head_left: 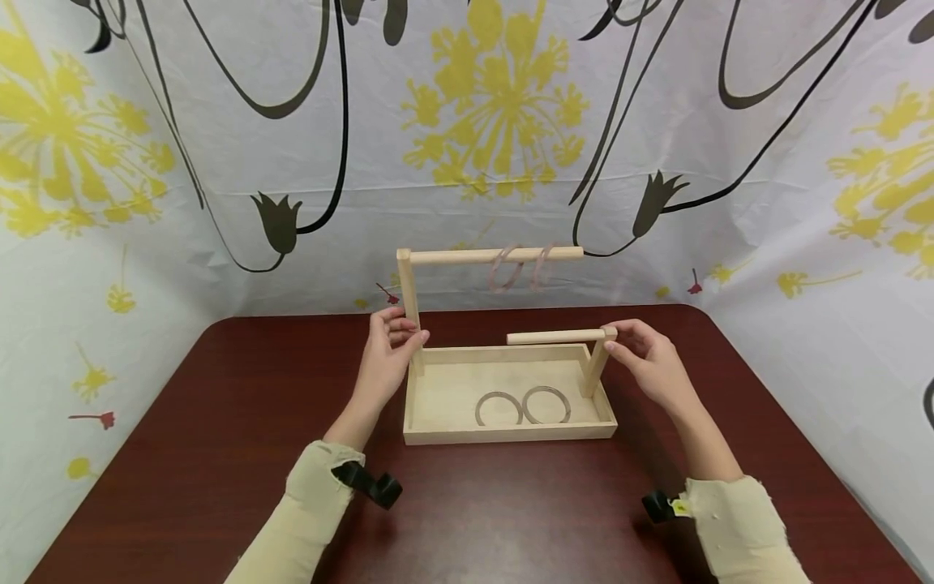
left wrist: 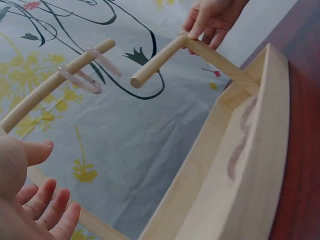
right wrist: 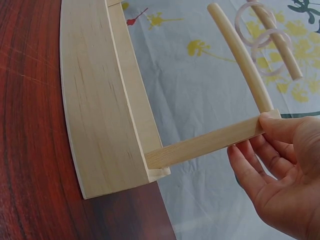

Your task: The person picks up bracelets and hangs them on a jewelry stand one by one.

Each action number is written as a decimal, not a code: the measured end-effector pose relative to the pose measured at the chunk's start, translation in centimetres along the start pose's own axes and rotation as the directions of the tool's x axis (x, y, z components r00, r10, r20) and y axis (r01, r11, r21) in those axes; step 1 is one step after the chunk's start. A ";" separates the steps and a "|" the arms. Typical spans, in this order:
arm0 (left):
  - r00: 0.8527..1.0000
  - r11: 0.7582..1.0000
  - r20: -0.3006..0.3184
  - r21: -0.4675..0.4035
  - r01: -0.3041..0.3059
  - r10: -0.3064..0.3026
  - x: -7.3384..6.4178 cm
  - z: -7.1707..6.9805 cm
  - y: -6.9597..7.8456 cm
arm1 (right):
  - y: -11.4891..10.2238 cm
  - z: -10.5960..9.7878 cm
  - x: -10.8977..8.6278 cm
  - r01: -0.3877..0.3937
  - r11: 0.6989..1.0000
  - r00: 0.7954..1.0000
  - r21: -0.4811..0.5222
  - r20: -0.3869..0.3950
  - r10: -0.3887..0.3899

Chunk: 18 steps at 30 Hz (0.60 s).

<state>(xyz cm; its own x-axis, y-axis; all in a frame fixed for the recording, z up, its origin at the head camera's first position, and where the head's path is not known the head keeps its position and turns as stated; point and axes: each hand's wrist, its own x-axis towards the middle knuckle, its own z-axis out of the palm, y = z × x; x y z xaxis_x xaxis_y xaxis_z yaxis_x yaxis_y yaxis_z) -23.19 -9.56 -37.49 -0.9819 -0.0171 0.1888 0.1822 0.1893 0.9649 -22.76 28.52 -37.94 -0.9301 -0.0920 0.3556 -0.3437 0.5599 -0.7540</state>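
A wooden bangle stand has a shallow tray [head_left: 511, 435], a tall post [head_left: 407, 280] at left and a short post [head_left: 596, 369] at right. My left hand [head_left: 383, 357] is beside the tall post, thumb and fingers spread apart around it; contact is unclear. My right hand [head_left: 657, 369] pinches the top of the short post, where its lower bar [head_left: 550, 337] joins, thumb on one side and fingertips on the other. Two pale pink bangles [left wrist: 80, 82] hang on the upper bar [head_left: 452, 257]. Two more bangles [head_left: 547, 388] lie side by side in the tray.
The stand rests on a dark red-brown table [head_left: 277, 454]. Behind it hangs a white cloth [head_left: 452, 219] printed with yellow flowers and dark stems. Black wrist cameras [head_left: 368, 484] are strapped over both cream sleeves [head_left: 306, 503].
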 end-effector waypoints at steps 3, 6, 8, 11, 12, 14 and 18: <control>1.000 1.000 0.006 0.010 0.019 -0.019 -0.3 0.2 -0.5 | -0.1 0.0 0.0 -0.002 1.000 1.000 0.005 0.000 0.002; 0.999 0.999 0.022 0.033 0.033 -0.034 -0.7 0.5 -0.9 | -0.2 0.0 0.0 0.001 1.000 1.000 0.011 -0.003 -0.001; 0.999 0.998 0.043 0.052 0.028 -0.030 -0.8 0.7 -1.2 | -0.2 0.0 0.0 0.004 1.000 1.000 0.012 -0.005 -0.004; 0.996 0.996 0.086 0.086 0.003 -0.011 -0.9 1.0 -1.6 | -0.2 0.0 0.0 0.005 1.000 1.000 0.007 -0.007 -0.005; 0.995 0.996 0.104 0.089 -0.001 -0.008 -0.9 1.1 -1.7 | -0.2 0.0 0.0 0.006 1.000 1.000 0.005 -0.008 -0.006; 0.990 0.996 0.140 0.088 -0.011 -0.002 -1.0 1.4 -2.0 | -0.1 0.0 0.0 0.008 1.000 1.000 0.004 -0.010 -0.008; 0.977 0.996 0.212 0.090 0.003 -0.022 -1.0 1.8 -2.3 | 0.0 0.1 0.0 0.017 1.000 1.000 0.011 -0.014 -0.017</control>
<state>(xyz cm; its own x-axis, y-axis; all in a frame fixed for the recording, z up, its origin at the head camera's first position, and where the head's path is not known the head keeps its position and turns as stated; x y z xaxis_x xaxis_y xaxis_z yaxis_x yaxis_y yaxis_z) -22.75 -8.19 -40.23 -0.9744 0.1875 0.1241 0.1737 0.2772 0.9450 -22.73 28.47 -38.00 -0.9222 -0.0898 0.3762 -0.3610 0.5488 -0.7540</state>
